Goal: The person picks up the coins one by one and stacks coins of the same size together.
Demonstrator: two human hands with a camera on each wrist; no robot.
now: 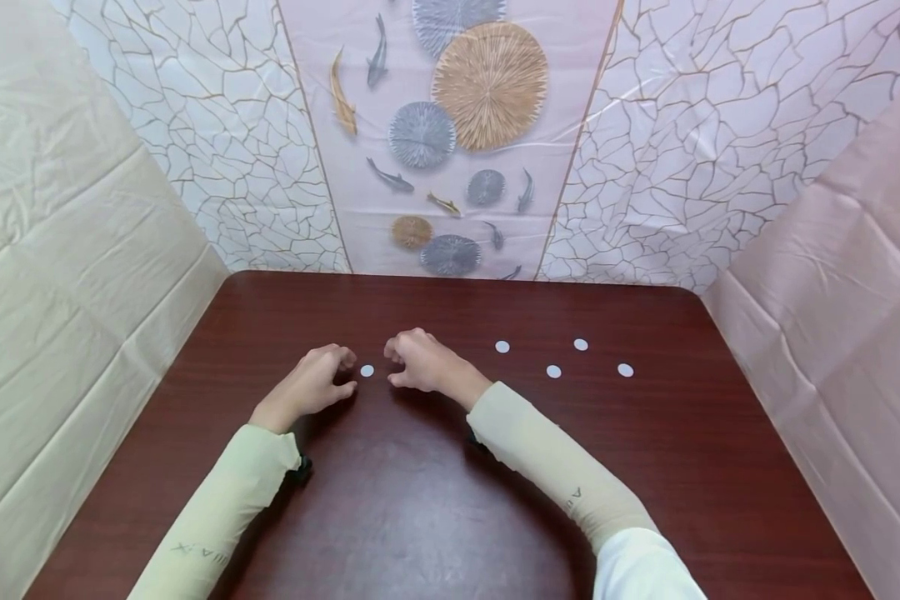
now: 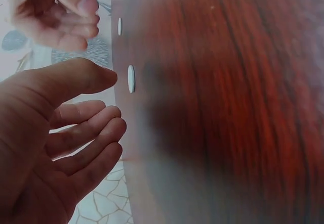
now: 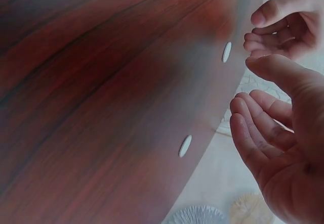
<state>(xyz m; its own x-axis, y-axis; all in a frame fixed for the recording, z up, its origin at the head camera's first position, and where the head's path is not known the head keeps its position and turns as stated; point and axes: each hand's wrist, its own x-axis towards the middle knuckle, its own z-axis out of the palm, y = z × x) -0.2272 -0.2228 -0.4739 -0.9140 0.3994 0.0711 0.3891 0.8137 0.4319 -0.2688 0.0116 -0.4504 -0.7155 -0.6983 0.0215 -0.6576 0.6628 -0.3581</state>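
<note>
A small flat white disc [image 1: 367, 371] lies on the dark red wooden table between my two hands. To its left is my left hand [image 1: 311, 383], fingers loosely bent and thumb apart from them. My right hand [image 1: 429, 365] hovers on the other side of the disc, palm turned inward, with its fingers also loosely bent. Neither hand holds anything. In the left wrist view, the near disc [image 2: 131, 79] shows just beyond the left thumb tip. The right wrist view has a disc [image 3: 227, 52] close to the right thumb and the left fingertips.
Several more white discs lie to the right of my right hand, among them one nearer disc [image 1: 502, 347] and a far-right disc [image 1: 626, 370]. The table [image 1: 420, 517] meets a patterned curtain [image 1: 450, 192] at the back. Pale cloth hangs along both sides.
</note>
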